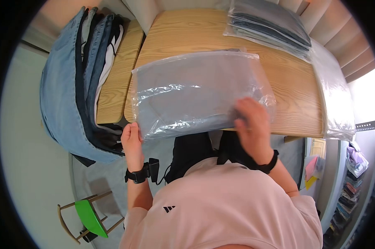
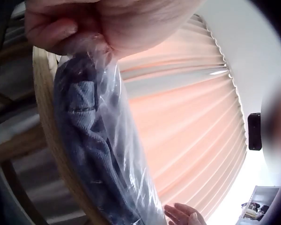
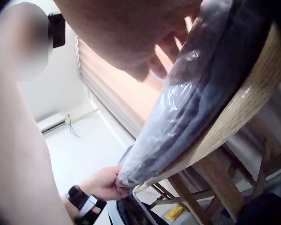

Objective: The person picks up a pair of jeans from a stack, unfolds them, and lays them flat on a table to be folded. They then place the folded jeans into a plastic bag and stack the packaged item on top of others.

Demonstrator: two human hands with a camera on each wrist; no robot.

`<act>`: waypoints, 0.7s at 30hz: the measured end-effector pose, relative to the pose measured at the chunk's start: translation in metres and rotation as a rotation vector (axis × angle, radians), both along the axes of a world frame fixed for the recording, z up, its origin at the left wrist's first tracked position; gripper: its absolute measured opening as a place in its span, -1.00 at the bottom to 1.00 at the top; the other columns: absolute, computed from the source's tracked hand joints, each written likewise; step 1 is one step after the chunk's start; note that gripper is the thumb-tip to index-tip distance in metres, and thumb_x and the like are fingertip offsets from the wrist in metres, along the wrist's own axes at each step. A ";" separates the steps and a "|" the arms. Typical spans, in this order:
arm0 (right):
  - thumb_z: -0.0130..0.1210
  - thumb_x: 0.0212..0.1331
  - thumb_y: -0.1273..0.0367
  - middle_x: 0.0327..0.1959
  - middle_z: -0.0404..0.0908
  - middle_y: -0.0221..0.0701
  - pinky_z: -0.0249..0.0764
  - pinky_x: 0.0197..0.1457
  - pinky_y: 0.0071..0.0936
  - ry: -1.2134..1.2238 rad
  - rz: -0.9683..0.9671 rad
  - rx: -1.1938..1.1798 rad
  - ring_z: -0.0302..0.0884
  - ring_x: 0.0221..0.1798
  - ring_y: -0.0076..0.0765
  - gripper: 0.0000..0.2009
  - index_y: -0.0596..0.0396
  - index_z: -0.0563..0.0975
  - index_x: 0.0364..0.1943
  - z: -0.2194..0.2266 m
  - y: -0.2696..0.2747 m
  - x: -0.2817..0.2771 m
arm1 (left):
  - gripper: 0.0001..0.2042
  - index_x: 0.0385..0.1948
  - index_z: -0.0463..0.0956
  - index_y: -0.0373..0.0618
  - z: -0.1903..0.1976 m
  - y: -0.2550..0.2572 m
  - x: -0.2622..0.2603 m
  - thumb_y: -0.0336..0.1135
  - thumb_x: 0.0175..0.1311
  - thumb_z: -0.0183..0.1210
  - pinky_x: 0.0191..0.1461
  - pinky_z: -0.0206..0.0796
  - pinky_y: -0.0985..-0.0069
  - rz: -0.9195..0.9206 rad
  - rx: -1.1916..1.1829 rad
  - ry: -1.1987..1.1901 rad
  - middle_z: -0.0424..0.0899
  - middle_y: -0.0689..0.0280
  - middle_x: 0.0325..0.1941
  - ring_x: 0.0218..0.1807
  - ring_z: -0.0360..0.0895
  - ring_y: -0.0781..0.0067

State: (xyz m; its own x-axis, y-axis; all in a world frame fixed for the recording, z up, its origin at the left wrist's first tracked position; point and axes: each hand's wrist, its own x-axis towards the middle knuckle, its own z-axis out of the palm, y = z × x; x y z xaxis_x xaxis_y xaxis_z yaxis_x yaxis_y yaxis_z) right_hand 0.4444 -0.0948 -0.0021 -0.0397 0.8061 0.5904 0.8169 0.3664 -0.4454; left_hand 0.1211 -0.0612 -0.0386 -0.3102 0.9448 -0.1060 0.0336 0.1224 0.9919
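A clear plastic bag point(image 1: 187, 89) lies across the front of the wooden table, its near side along the table edge. Folded jeans point(image 2: 91, 136) show through the plastic in the left wrist view, with a belt loop and seams visible. My left hand point(image 1: 132, 143) pinches the bag's near left corner between thumb and curled fingers. Over the bag's near right part is my right hand point(image 1: 254, 130), blurred in the head view. Its fingers look loosely extended in the right wrist view, close over the shiny plastic.
Several bagged garments point(image 1: 270, 31) are stacked at the back right. Flat clear bags point(image 1: 334, 95) hang over the table's right edge. A pile of jeans point(image 1: 59, 87) drapes over the left side table. A green chair point(image 1: 91, 218) stands on the floor at lower left.
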 end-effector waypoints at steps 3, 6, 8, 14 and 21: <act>0.13 0.08 0.37 0.09 0.47 -0.32 0.20 0.25 -0.12 -0.209 0.120 -0.107 0.34 0.21 -0.18 -0.67 0.01 0.49 -0.01 0.001 0.013 -0.026 | -0.76 -0.50 0.38 -0.11 0.006 0.005 -0.009 -0.22 0.38 -0.02 -0.51 -0.01 0.63 -0.045 0.004 0.363 0.24 0.51 -0.66 -0.59 0.14 0.69; 0.12 0.10 0.34 0.13 0.44 -0.34 0.18 0.26 -0.13 -0.314 0.145 -0.119 0.31 0.23 -0.19 -0.65 -0.03 0.48 0.02 -0.004 0.033 -0.029 | -0.81 -0.31 0.42 -0.19 0.027 0.012 0.003 -0.25 0.34 0.00 -0.30 0.20 0.44 0.004 0.151 0.929 0.43 0.28 -0.45 -0.41 0.36 0.37; 0.12 0.10 0.33 0.14 0.43 -0.34 0.18 0.27 -0.14 -0.318 0.158 -0.118 0.31 0.24 -0.19 -0.64 -0.04 0.47 0.03 -0.003 0.043 -0.029 | -0.72 -0.06 0.40 -0.20 0.055 0.019 0.019 -0.25 0.29 0.03 0.02 0.25 0.26 -0.101 0.431 1.151 0.48 0.10 -0.07 -0.06 0.42 0.07; 0.00 0.21 0.19 0.29 0.29 -0.37 0.05 0.33 0.04 -0.454 0.253 -0.255 0.15 0.35 -0.13 -0.59 -0.21 0.41 0.17 0.007 0.057 -0.007 | -0.31 0.31 0.13 -0.01 0.086 0.062 0.047 0.15 0.20 -0.01 0.41 -0.23 -0.06 -1.045 0.602 1.577 0.01 0.11 0.44 0.47 -0.11 0.04; -0.04 0.19 -0.03 0.36 0.19 -0.39 -0.10 0.37 0.18 -0.456 0.211 -0.328 0.00 0.42 -0.01 -0.52 -0.34 0.38 0.20 0.003 0.072 0.002 | -0.27 0.32 0.14 0.09 0.059 0.079 0.042 0.25 0.13 0.00 0.38 -0.27 -0.17 -1.162 0.505 1.513 0.01 0.12 0.45 0.46 -0.13 -0.02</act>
